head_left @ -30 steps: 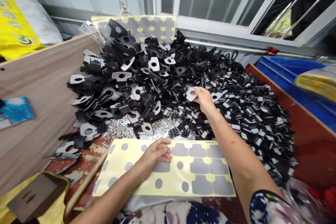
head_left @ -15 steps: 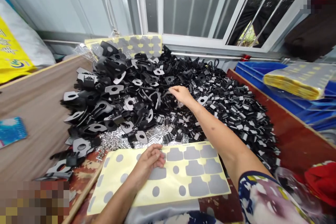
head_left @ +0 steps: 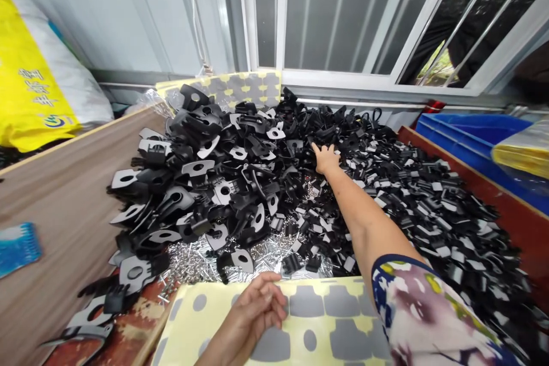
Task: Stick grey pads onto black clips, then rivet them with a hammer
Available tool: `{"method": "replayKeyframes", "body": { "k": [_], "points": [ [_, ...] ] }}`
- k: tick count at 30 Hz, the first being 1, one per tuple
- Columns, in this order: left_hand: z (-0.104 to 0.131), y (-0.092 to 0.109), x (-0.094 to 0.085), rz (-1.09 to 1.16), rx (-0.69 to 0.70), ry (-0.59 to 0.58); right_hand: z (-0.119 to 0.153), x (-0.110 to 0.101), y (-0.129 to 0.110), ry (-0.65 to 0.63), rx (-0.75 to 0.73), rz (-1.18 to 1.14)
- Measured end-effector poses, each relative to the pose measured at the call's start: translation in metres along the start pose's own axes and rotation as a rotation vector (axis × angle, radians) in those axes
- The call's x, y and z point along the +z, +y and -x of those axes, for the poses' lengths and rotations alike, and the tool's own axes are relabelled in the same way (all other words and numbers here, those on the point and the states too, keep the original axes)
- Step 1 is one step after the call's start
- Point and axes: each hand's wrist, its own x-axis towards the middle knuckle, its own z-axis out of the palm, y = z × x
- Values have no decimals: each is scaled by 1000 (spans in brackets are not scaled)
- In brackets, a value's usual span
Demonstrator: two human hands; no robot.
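Note:
My right hand (head_left: 326,159) is stretched far forward over the back of a pile of black plastic clips (head_left: 197,168). Its fingers are spread among the dark parts, and I see nothing gripped in them. Low in the view, my left hand (head_left: 259,309) hovers over or rests on a yellow backing sheet (head_left: 223,303) of grey stickers. Loosely curled, its fingers stay apart with nothing visible between them. Some of the pile's larger parts carry grey stickers with a round hole.
Small silver rivets (head_left: 189,257) are scattered in front of the pile. Many small black pieces (head_left: 429,200) cover the right side. A wooden board (head_left: 64,194) with a blue notebook (head_left: 19,246) borders the left. A blue crate (head_left: 463,137) stands at right, and a window (head_left: 334,11) is behind.
My right hand has moved farther back and right over the pile, and its fingers have gone from pinched to spread. My left hand stays over the sheet. The view has shifted.

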Motion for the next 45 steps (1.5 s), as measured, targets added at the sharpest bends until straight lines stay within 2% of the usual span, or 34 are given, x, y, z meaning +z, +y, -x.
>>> {"method": "replayKeyframes", "body": {
  "k": [4,8,12,16,19,21,23,26,28,30,32,34,36,40,43,45],
  "points": [
    [0,3,-1,-3,-9,-21,20,-8,10,-11,-160,19],
    [-1,2,-3,-5,-10,-51,69,-13,8,4,-332,-27],
    [0,1,-3,-41,11,-47,119,-25,-1,93,-466,-157],
    [0,1,-1,-74,43,-37,148,-43,-5,215,-456,-352],
    [2,2,6,-161,61,14,168,-53,-5,283,-383,-485],
    [5,2,15,-271,76,33,190,-53,-10,306,-311,-621],
    [10,1,30,-356,113,27,224,-47,-23,240,-211,-934],
    [17,-4,55,-290,251,74,295,-31,-54,-31,-72,-1515],
    [21,-6,68,-156,379,169,346,-22,-74,-171,-70,-1676],
    [27,-4,72,-26,467,272,389,-12,-86,-263,-174,-1660],
    [34,3,63,50,491,349,420,-1,-86,-255,-256,-1512],
    [41,13,45,49,441,386,438,11,-79,-167,-279,-1322],
    [47,18,23,1,341,411,446,25,-72,-91,-302,-1162],
    [52,11,-8,-84,154,411,454,43,-70,-75,-360,-1045],
    [50,4,-16,-75,150,394,454,42,-64,-158,-308,-1157],
    [48,3,-18,-61,177,379,449,35,-54,-335,-324,-1269]
  ]
}}
